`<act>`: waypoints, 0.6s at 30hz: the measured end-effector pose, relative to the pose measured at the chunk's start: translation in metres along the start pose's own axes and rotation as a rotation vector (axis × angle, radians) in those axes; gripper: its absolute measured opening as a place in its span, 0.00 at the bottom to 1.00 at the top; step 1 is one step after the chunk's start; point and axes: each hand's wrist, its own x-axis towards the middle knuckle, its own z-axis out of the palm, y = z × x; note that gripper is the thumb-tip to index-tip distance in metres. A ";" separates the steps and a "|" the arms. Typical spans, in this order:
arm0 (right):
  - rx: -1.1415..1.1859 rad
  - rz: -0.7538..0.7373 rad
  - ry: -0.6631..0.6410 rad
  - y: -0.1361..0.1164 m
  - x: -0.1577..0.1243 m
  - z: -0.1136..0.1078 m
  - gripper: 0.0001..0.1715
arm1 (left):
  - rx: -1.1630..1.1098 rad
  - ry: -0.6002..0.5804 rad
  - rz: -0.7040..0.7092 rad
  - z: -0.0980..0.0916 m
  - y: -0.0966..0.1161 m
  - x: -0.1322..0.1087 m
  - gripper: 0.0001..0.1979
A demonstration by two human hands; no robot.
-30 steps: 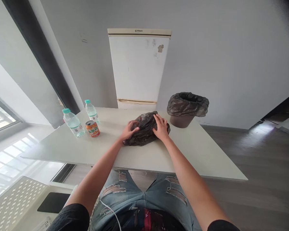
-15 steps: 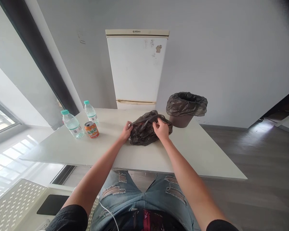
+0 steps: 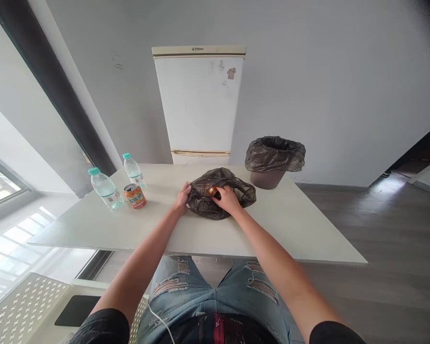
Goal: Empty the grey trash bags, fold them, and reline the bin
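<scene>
A crumpled dark plastic bag (image 3: 236, 191) lies on the white table (image 3: 290, 224) in front of me. My left hand (image 3: 183, 197) pinches the bag's left rim and holds it open. My right hand (image 3: 226, 200) reaches into the bag's mouth, fingers closed round a small orange-brown object (image 3: 212, 191) that I cannot name for sure. An orange drink can (image 3: 135, 196) and two clear water bottles with teal caps, one nearer (image 3: 103, 188) and one farther (image 3: 134, 169), stand to the left of my left hand.
A brown bin lined with a dark bag (image 3: 274, 160) stands at the table's back right. A white fridge (image 3: 199, 102) is against the wall behind. A white perforated surface (image 3: 25, 306) lies low at left, by my knees.
Both hands first lay on top of the bag, then pulled its rim apart. Now the left holds the rim while the right has gone into the opening, where an orange-brown object shows.
</scene>
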 end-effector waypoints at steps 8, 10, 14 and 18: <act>0.094 0.025 -0.025 0.003 0.007 0.006 0.16 | 0.087 -0.026 0.046 0.003 -0.007 0.004 0.23; 0.133 0.054 -0.021 0.004 0.006 0.006 0.16 | 0.145 -0.002 0.069 0.002 -0.011 0.006 0.21; 0.216 0.089 0.006 0.008 0.004 -0.002 0.13 | 0.261 0.081 0.134 -0.003 -0.017 0.010 0.17; 0.288 0.116 0.028 0.016 0.003 -0.011 0.10 | 0.314 0.131 0.155 -0.008 -0.019 0.011 0.17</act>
